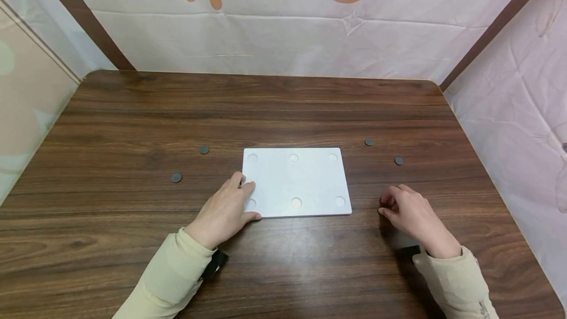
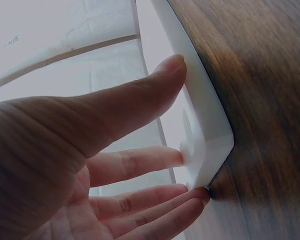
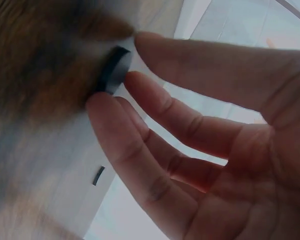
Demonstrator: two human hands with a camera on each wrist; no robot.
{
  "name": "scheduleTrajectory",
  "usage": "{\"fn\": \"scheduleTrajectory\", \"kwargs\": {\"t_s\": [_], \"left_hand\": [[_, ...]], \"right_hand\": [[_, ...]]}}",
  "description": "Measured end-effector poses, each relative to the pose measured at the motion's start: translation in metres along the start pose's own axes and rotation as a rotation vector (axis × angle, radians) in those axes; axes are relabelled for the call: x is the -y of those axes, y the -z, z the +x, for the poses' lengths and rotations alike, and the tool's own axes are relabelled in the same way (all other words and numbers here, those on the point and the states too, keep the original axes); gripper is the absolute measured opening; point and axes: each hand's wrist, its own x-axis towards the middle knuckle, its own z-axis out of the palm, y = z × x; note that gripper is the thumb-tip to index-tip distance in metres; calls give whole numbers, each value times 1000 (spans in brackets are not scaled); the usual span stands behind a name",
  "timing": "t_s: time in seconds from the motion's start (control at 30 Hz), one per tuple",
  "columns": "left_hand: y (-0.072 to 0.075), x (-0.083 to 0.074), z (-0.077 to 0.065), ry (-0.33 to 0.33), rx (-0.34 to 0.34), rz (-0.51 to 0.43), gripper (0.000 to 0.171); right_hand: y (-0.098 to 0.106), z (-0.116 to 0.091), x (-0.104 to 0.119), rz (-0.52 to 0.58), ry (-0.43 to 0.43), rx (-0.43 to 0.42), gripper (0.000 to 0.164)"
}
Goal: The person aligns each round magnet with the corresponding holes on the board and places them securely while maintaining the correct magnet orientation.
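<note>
A thin white rectangular board with several shallow round recesses lies on the table. My left hand holds the board's left end, thumb at the near edge and fingers spread over the left side. The left wrist view shows the thumb on the board's rim and the other fingertips around its corner. Right of the board, my right hand is low over the table with curled fingers. In the right wrist view, a small dark round disc is at its fingertips, between the thumb and fingers.
Two dark grey discs, a nearer one and a farther one, lie left of the board. Two more, one and another, lie to its right. The brown wooden table meets white fabric walls behind.
</note>
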Motion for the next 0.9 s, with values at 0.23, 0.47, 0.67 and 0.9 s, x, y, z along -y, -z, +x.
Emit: {"fn": "scheduleTrajectory", "kwargs": {"t_s": [0.23,0.47,0.67,0.9], "left_hand": [[0,-1,0,0,-1,0,50],[0,-1,0,0,-3,0,50],[-1,-1,0,-6,-18,0,48],[-1,-1,0,-6,-20,-3,47]], "right_hand": [[2,-1,1,0,19,23,14],[1,-1,0,-8,12,27,15],[1,-1,1,-7,-2,31,13],[1,-1,1,3,8,35,13]]}}
